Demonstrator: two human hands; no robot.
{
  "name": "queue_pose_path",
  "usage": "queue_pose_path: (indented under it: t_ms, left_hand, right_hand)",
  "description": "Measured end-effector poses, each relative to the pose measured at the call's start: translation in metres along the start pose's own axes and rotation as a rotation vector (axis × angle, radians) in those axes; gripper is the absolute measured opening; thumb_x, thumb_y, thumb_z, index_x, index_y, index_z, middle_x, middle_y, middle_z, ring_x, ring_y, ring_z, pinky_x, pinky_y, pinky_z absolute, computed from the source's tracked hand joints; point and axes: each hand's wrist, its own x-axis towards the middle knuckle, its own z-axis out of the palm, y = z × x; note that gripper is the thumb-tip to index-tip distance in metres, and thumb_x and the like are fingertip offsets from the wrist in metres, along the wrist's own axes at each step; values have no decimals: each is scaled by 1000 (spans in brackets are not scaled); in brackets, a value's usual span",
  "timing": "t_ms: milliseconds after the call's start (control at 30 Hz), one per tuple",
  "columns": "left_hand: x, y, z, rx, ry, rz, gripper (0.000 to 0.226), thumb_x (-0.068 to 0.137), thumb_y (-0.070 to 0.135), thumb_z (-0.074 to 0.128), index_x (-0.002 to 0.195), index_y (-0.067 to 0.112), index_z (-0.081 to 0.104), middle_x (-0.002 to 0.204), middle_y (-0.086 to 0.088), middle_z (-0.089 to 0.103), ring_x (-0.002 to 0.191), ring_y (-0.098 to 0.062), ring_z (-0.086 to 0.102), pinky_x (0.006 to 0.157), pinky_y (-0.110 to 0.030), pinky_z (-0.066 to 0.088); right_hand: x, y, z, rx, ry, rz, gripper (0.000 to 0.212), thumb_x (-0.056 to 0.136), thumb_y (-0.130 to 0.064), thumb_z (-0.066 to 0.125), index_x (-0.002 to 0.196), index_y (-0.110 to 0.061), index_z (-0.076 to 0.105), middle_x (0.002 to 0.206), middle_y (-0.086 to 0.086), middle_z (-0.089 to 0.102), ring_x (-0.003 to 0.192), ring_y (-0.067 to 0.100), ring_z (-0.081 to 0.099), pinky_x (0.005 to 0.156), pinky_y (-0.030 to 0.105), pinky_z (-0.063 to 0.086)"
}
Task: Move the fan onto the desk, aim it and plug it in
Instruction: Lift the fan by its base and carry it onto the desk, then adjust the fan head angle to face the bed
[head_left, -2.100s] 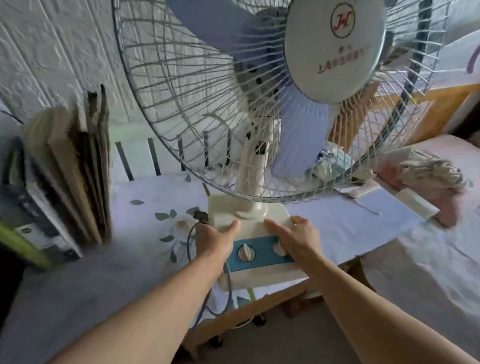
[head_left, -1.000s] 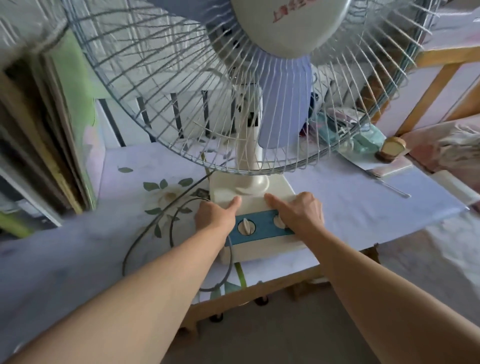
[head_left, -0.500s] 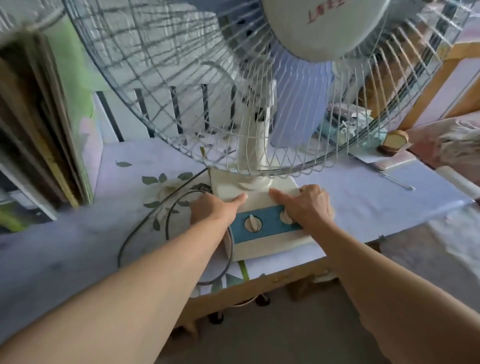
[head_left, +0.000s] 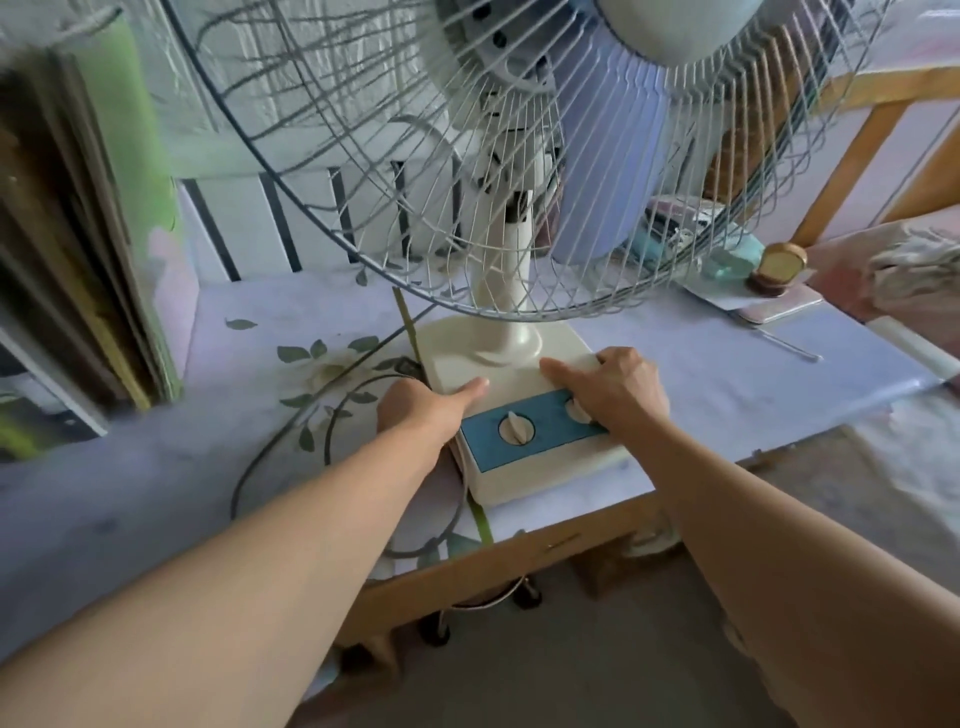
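Desk (head_left: 779, 374): fan (head_left: 498, 364) stands at its near edge. Left hand (head_left: 415, 410) grips the base at 9 o'clock, right hand (head_left: 618, 389) at 3, fingers curled over sides, likely for swivelling. Cord (head_left: 291, 431) loops at 8, plug unseen.

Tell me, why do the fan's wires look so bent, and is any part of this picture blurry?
Head view: the wide-angle lens bows the fan grille and the desk edge; the stacked boards at far left smear into blur, as does the cloth at far right; both hands, left hand and right hand, look sharp; light is soft, without glare.
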Motion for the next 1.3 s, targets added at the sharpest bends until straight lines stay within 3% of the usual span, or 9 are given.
queue_pose_path:
  t_ms: [100,167,267,333,467,533,700,1067,1300]
  left_hand:
    - [-6,-4,-10,-59,-34,8,68,80,50,64,128,3,51,126,-14,58,94,-29,60,74,-30,36]
    - [-10,-6,-16,-36,-41,25,50,85,37,63,120,2,58,123,-16,62,105,-31,60,73,-30,39]
    - [-21,-8,-29,-63,-51,15,21,89,17,58,102,0,62,111,-22,67,84,-32,65,61,-33,48]
    - [-28,-10,-40,-124,-43,-33,24,92,10,50,109,-2,61,108,-22,67,82,-32,66,58,-35,50]
    - [-42,-9,-66,-184,-45,-57,18,95,6,38,94,10,55,68,-7,60,48,-17,49,37,-16,33]
    - [-46,-9,-84,-91,-60,16,20,94,4,37,93,14,53,65,-6,59,46,-14,48,31,-12,34]
    - [-43,-27,-132,416,13,277,30,90,10,41,104,28,61,106,-9,70,97,-28,65,79,-30,52]
    - [-11,-78,-220,773,-147,492,25,82,4,49,89,26,57,120,-9,62,100,-29,63,76,-33,53]
    - [0,-82,-220,795,-285,479,39,82,31,63,117,14,58,120,-11,61,105,-29,59,85,-38,52]
  right_hand:
    - [-11,-1,-3,-28,9,-16,69,70,-63,58,119,-13,56,111,13,56,99,31,55,75,37,47]
    - [-21,0,-5,-26,11,-32,74,76,-61,56,132,-13,46,125,17,49,116,34,48,87,42,45]
    - [-44,-4,-10,-11,18,-71,76,80,-59,54,136,-11,38,135,20,40,127,35,34,100,47,37]
    - [-59,-8,-13,-12,13,-87,77,80,-59,54,136,-9,38,139,20,35,130,35,29,104,47,32]
    - [-85,-17,-18,-15,6,-94,77,79,-55,55,138,-8,37,140,17,33,129,33,27,107,44,28]
    - [-97,-23,-19,-24,5,-95,74,81,-52,56,138,-9,36,140,16,34,128,33,28,105,44,29]
    - [-123,-39,-15,-43,-27,-69,67,83,-43,55,139,-11,37,140,16,36,129,33,28,109,44,27]
    - [-172,-96,28,-63,-7,24,74,77,-46,62,139,-13,37,139,17,36,133,33,25,110,41,24]
    - [-178,-108,29,-82,18,54,76,76,-45,64,139,-13,36,136,15,37,129,32,28,107,42,28]
